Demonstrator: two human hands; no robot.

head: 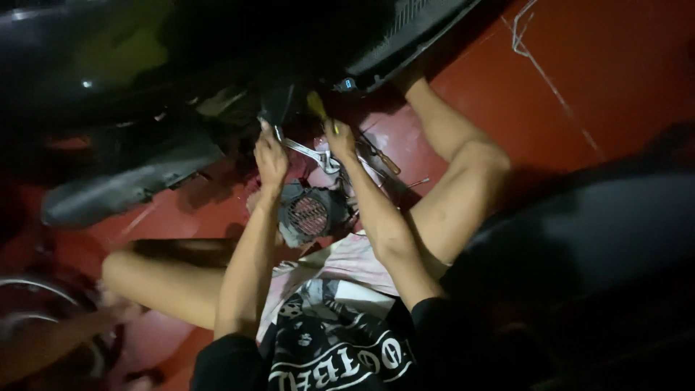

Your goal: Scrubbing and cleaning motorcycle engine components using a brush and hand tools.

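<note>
Beneath a dark scooter body (pixel 145 166), a seated person reaches both arms up into its underside. Left hand (pixel 271 158) has its fingers closed around a silver wrench (pixel 313 155); right hand (pixel 339 137) grips a yellow-handled screwdriver (pixel 317 107). A round grilled fan cover (pixel 307 214) lies just below the fingers on the red floor (pixel 615 80).

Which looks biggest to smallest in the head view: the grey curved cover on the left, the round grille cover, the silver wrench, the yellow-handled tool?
1. Grey curved cover
2. Round grille cover
3. Silver wrench
4. Yellow-handled tool, though the right hand hides part of it, so its rank against the wrench is unsure.
</note>
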